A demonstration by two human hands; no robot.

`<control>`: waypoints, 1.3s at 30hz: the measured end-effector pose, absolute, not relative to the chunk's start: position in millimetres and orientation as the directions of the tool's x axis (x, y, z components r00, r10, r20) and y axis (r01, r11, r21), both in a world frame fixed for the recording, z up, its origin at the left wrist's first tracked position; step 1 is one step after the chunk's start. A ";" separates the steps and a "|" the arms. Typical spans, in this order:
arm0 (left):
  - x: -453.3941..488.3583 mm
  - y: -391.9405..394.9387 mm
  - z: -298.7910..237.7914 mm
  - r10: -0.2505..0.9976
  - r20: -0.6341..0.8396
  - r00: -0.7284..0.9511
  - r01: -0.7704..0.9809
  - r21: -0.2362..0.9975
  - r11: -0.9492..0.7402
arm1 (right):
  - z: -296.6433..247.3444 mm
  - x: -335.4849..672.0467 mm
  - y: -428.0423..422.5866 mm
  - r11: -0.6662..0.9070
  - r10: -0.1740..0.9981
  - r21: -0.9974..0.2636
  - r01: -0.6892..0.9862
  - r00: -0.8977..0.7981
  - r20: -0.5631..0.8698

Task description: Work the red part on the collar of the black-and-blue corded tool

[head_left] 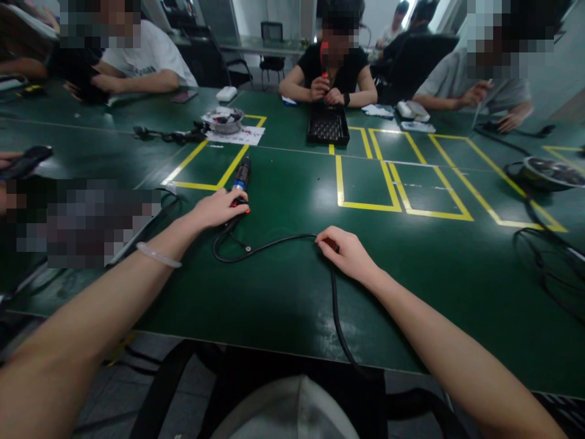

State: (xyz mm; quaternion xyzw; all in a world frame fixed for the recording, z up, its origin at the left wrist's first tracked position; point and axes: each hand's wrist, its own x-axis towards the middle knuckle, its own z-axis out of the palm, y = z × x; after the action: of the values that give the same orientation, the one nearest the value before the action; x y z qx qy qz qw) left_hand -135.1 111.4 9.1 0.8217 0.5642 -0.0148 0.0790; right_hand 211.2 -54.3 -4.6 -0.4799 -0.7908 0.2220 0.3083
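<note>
Your left grip (219, 207) is closed over the rear of the black-and-blue power screwdriver (242, 177), which lies on the desk (283, 292) with its tip pointing away from you; your fingers hide whatever switch it has, so a careless squeeze there might set the bit turning. Your right grip (345, 250) has thumb and fingers brought together on the black cable (283, 241), well apart from the tool. Between your two hands the cable sags in a loose curve, and a short branch with a small metal ring (248, 249) lies beside it; pull the curve tight too sharply and you could kink the cable, strain it where it enters the tool, or twist the screwdriver under your palm. Past your right hand the cable runs down over the near edge toward your lap, where it could snag on the chair or your clothing if you shift, and drag the tool toward you. Farther out, the tip faces the sheet of paper (256, 135) and the bowl of small parts (223, 122), so a forward lurch might knock them. Across from you, a co-worker (361, 67) leans over a black tray (327, 139), beyond your reach.
</note>
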 end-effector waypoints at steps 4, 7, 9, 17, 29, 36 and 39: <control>-86.2 65.0 14.2 0.936 -0.134 0.326 0.944 0.106 -0.313 | -4.7 208.4 -55.8 0.462 0.887 -0.576 0.674 -0.343 0.310; -47.0 33.8 16.8 0.928 -0.114 0.355 0.933 0.102 -0.344 | -6.6 207.2 -56.1 0.455 0.890 -0.523 0.721 -0.349 0.293; -23.1 16.9 18.5 0.927 -0.101 0.360 0.932 0.087 -0.353 | -9.5 207.4 -55.1 0.442 0.896 -0.485 0.755 -0.347 0.277; 25.2 -15.0 23.8 0.875 -0.071 0.479 0.877 0.078 -0.473 | -19.7 205.5 -51.8 0.421 0.903 -0.385 0.821 -0.341 0.261; 12.4 -8.1 19.7 0.840 -0.081 0.537 0.843 0.046 -0.535 | -13.7 213.3 -46.5 0.407 0.913 -0.399 0.822 -0.348 0.213; 8.3 -7.0 17.9 0.834 -0.057 0.549 0.836 0.053 -0.547 | -6.8 232.6 -41.9 0.400 0.913 -0.529 0.748 -0.378 0.155; 7.5 -6.3 18.2 0.836 -0.070 0.545 0.839 0.056 -0.542 | -8.4 223.7 -43.4 0.401 0.915 -0.588 0.702 -0.342 0.217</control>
State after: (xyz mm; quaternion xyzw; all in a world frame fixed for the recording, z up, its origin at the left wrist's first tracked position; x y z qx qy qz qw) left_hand 7.5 -6.3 18.2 0.8778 0.4769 -0.0177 0.0413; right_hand 223.7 -43.4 -8.4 -0.5090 -0.7941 0.2003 0.2648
